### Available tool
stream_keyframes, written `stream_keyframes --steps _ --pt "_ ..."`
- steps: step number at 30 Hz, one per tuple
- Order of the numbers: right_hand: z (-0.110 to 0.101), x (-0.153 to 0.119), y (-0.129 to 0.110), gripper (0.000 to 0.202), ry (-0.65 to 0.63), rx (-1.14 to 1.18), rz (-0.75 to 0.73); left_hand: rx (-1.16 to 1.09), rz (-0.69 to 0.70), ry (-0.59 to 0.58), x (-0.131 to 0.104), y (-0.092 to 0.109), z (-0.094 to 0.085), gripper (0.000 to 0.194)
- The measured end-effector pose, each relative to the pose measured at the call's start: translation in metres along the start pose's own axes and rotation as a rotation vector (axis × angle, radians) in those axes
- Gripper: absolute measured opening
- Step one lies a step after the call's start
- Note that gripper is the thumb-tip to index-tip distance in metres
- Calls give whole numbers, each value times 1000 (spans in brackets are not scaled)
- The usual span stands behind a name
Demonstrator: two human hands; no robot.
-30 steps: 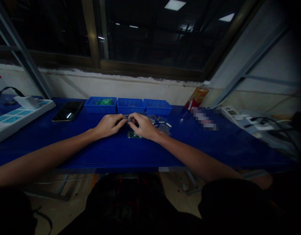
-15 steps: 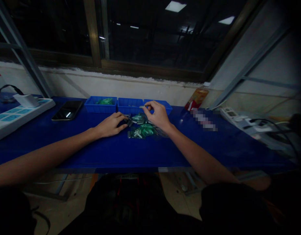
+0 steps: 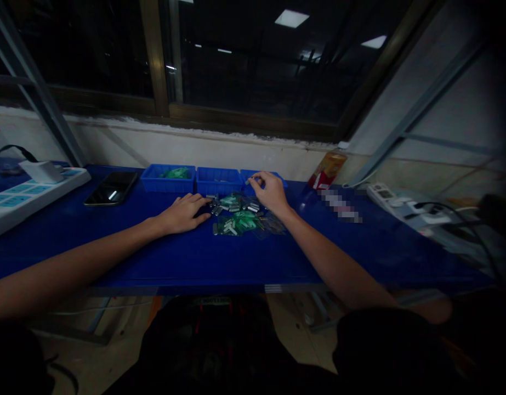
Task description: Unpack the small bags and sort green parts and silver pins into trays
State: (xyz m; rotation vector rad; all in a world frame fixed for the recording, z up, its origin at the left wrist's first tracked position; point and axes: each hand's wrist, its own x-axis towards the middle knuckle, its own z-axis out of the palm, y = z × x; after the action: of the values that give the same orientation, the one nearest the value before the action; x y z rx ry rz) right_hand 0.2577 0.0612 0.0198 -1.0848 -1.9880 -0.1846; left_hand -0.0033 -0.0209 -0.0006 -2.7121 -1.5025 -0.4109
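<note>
A: What sits farthest left?
B: A white power strip (image 3: pixel 39 195) with a plug (image 3: pixel 43 171), then a phone (image 3: pixel 111 189) lying flat on the blue table (image 3: pixel 154 258).
A: And after that?
B: 3 blue bins (image 3: pixel 220 185) in a row at the back; green stuff (image 3: pixel 176 173) lies in the leftmost. In front, the left hand (image 3: pixel 185 214) rests palm down, fingers loosely spread, tips at the edge of the pile (image 3: pixel 236 208).
A: What's in the pile?
B: Small metal and green pieces, on the table between the hands.
A: The right hand (image 3: pixel 271 192)?
B: Raised at the rightmost bin, thumb and fingertip pinching a piece (image 3: pixel 248 182) too small to identify.
A: Farther right?
B: A red-and-orange pack (image 3: pixel 330 167), a pixelated patch (image 3: pixel 341 207) before it, then a socket block (image 3: pixel 382 192) with cables.
</note>
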Motion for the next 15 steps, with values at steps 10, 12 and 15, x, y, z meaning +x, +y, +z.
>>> stream_keyframes --steps 10,12,15 --pt "15 13 -10 23 73 81 23 7 -29 38 0 -2 1 41" --pt "20 16 -12 25 79 69 19 0 -26 36 1 -2 0 34" --pt "26 15 -9 23 27 -13 40 -20 -6 45 2 -3 -1 24"
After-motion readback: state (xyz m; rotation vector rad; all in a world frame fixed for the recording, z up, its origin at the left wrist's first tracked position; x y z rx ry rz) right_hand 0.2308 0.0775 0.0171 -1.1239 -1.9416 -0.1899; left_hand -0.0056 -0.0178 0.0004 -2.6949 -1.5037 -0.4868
